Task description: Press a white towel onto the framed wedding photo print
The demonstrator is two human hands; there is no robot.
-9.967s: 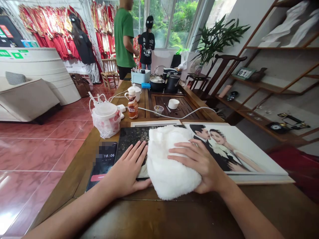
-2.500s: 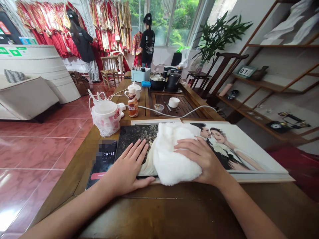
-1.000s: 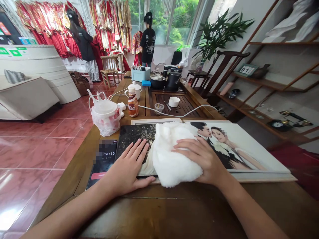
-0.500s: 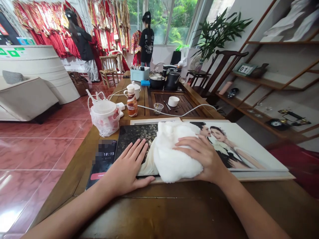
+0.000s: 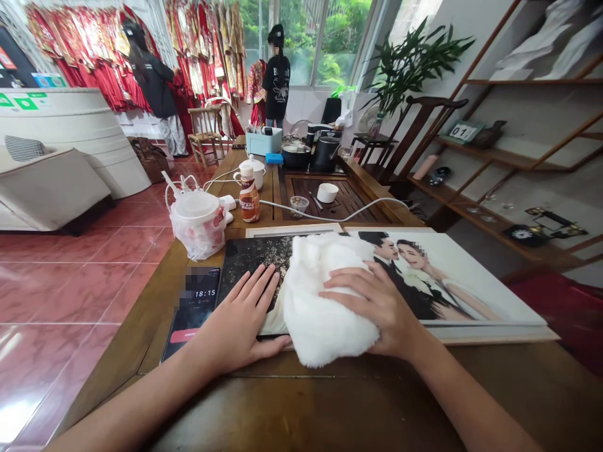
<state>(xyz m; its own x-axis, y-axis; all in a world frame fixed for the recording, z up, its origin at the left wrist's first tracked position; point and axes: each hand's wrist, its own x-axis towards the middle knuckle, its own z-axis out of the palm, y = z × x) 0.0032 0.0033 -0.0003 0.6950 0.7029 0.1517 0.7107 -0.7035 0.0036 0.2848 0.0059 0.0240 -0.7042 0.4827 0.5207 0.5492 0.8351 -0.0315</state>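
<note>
Since half a second ago the white towel (image 5: 320, 295) has slid nearer to the person and a little left, and its near fold now hangs past the picture's front edge onto the table (image 5: 330, 408). The right hand (image 5: 377, 307) has come along with it.

The wedding picture (image 5: 471, 282) lies flat with its long axis running left to right, parallel to the table's near edge. The couple in it stand upright as the person sees them, heads toward the far side. Its right end reaches close to the table's right edge. Its left end stops just beside a phone (image 5: 193, 307). A broad strip of bare wood lies between the picture's front edge and the person. Behind it a white cable (image 5: 330, 220) crosses the table, with a bagged cup (image 5: 198, 223) near the far left corner.

The left hand (image 5: 240, 320) lies palm down on the dark left part of the picture, fingers straight and slightly spread, thumb along the front edge, gripping nothing. The right hand rests flat on top of the towel, fingers spread and not curled around it, pressing it onto the middle of the picture.
</note>
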